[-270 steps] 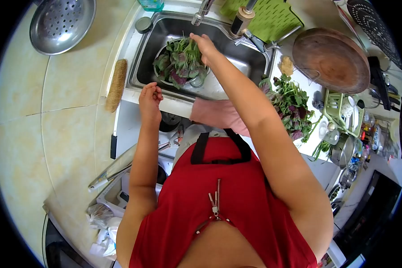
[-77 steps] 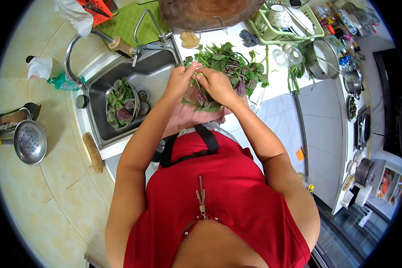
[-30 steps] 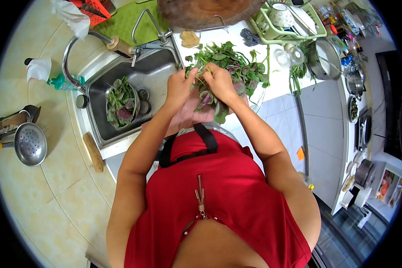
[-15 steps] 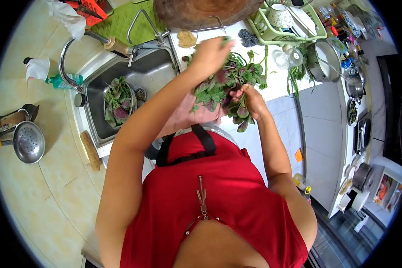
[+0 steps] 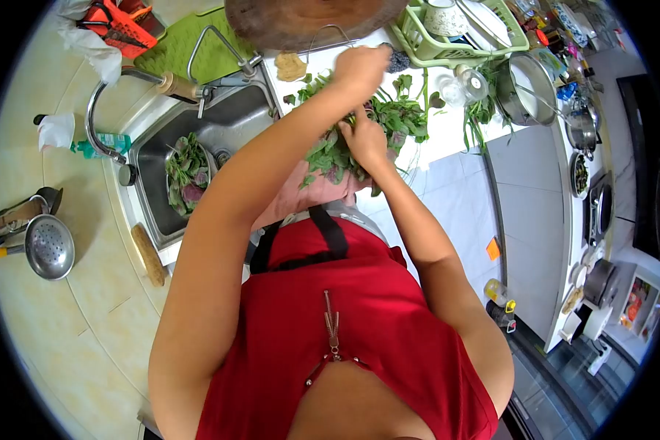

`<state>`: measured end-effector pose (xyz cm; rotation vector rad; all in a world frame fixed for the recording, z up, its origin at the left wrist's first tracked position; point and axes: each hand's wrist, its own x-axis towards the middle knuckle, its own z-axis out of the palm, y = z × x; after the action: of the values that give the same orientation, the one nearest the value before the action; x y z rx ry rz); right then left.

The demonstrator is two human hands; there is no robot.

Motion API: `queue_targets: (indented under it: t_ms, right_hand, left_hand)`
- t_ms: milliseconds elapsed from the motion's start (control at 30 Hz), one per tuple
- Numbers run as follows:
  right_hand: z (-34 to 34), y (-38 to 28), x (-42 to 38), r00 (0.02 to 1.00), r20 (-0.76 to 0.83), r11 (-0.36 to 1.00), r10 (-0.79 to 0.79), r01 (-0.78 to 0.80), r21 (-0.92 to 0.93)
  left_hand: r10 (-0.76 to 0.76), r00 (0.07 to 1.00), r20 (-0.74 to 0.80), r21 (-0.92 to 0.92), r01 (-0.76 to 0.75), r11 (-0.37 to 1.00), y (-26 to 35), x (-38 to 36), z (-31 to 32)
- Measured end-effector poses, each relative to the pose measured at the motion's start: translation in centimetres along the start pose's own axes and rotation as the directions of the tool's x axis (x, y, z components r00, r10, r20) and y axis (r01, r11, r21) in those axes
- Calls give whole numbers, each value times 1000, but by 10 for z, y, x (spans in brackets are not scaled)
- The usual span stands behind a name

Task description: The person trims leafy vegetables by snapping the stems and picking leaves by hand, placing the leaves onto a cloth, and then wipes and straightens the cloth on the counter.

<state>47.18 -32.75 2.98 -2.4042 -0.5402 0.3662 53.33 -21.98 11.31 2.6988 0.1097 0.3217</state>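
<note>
A loose heap of leafy greens with purple-and-green leaves, looking like amaranth (image 5: 334, 150), spreads over the counter edge in front of me. My left hand (image 5: 363, 72) is closed above the heap's far side; its fingers point away, and whatever they hold is hidden. Just nearer to me, my right hand (image 5: 365, 139) lies on the greens. Its thumb and index finger are stretched apart among the leaves and stems, while the other fingers are mostly hidden. More of the same greens fill a bowl (image 5: 211, 167) in the sink at left.
The steel sink (image 5: 227, 121) has a curved faucet (image 5: 92, 117). Beyond the heap stand a round wooden board (image 5: 308, 16), a tan sponge (image 5: 291, 67) and a green dish rack (image 5: 455, 55). Glass jars (image 5: 473, 84), long green stalks (image 5: 477, 117) and a metal pot (image 5: 524, 92) are at right.
My right hand has moved left and away from me into the heap, and the leafy sprig it held no longer shows in it. My left hand has shifted slightly farther out. The view has shifted a little.
</note>
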Motion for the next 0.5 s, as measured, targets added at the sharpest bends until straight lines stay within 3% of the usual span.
queue_targets:
  t_ms: [33,100,133,200,267,400,500]
  right_hand:
    - [1,-5,11,999,-14,997,40,-41,-64]
    - [12,-5,31,999,-47,993,9,-15,-116]
    - [17,-1,41,998,-64,990,-7,-2,-144]
    - [43,23,63,997,-77,981,-12,-3,-195]
    - [48,27,65,995,-103,977,-4,-18,-213]
    - [30,7,31,965,-157,977,-212,212,-18]
    - [16,-7,-1,933,-79,930,-351,357,86]
  left_hand:
    - [-107,994,-27,22,108,994,-21,-3,12]
    - [-182,983,2,-198,179,964,-63,-22,22]
    - [-321,926,198,-260,365,894,-68,-31,8]
    - [-434,821,372,-493,570,657,-107,-58,29]
    - [-496,763,415,-577,642,505,-124,-87,37]
    - [-560,608,563,-621,758,200,-141,-124,41]
    - [-495,620,609,-737,673,-64,-137,-133,40]
